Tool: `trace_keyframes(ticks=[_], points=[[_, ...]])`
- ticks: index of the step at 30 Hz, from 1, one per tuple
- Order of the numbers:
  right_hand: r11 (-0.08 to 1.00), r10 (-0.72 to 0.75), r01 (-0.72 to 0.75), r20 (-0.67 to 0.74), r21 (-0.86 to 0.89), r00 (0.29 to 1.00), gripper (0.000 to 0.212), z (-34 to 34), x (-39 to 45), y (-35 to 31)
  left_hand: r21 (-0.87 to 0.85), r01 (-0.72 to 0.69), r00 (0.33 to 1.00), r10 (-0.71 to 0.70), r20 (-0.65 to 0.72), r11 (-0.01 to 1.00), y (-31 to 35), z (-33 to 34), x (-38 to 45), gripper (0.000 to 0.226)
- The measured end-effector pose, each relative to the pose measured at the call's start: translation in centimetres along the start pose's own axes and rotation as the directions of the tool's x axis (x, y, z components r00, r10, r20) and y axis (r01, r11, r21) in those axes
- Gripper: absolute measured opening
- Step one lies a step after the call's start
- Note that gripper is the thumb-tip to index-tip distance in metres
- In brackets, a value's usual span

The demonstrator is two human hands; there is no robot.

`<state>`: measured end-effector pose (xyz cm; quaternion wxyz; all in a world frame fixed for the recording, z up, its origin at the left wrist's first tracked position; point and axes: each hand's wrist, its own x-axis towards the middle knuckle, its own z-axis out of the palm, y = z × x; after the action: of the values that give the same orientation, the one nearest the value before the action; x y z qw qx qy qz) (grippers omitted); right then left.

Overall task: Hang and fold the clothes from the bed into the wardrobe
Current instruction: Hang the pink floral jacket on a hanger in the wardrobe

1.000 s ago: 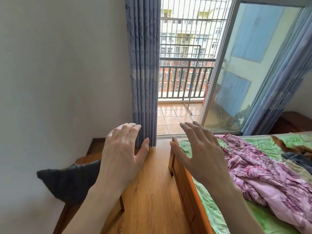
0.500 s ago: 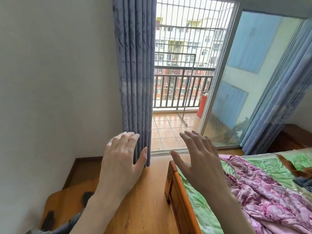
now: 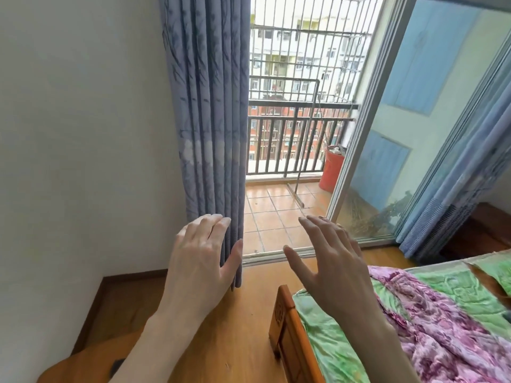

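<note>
While my left hand (image 3: 200,261) and right hand (image 3: 331,268) hovered spread and empty, the pink floral garment (image 3: 431,324) lay crumpled on the bed (image 3: 326,341), so I judged a two-handed lift by its edge best.

curtain (image 3: 210,106): grey-blue, faint leaf print, pale blotch band | wall (image 3: 83,134): white | floor (image 3: 226,341): orange-brown wood | bed frame (image 3: 287,333): orange wood | bedsheet (image 3: 326,335): green, embossed pattern | garment (image 3: 442,333): pink-purple floral | bucket (image 3: 331,172): red-orange | balcony tiles (image 3: 276,211): terracotta | railing (image 3: 287,145): black
</note>
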<state>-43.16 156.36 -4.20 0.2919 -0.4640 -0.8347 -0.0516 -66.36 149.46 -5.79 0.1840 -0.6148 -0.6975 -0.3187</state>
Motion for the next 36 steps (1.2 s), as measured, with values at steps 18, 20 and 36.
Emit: trace_keyframes(ticks=[18, 20, 36], points=[[0.998, 0.063, -0.063, 0.015, 0.012, 0.998, 0.063, 14.1, 23.1, 11.9, -0.056, -0.061, 0.998, 0.062, 0.021, 0.997, -4.2, 19.1, 25.1, 0.055], [0.998, 0.068, -0.068, 0.013, 0.014, 0.998, 0.064, 15.3, 25.9, 13.3, -0.067, -0.077, 0.997, 0.079, 0.025, 0.995, -4.2, 20.9, 28.0, 0.053], [0.958, 0.236, -0.24, -0.044, -0.156, 0.971, 0.065, 21.5, 41.5, 23.8, -0.265, -0.192, 0.975, 0.215, 0.062, 0.945, -4.4, 37.9, 46.8, 0.05]])
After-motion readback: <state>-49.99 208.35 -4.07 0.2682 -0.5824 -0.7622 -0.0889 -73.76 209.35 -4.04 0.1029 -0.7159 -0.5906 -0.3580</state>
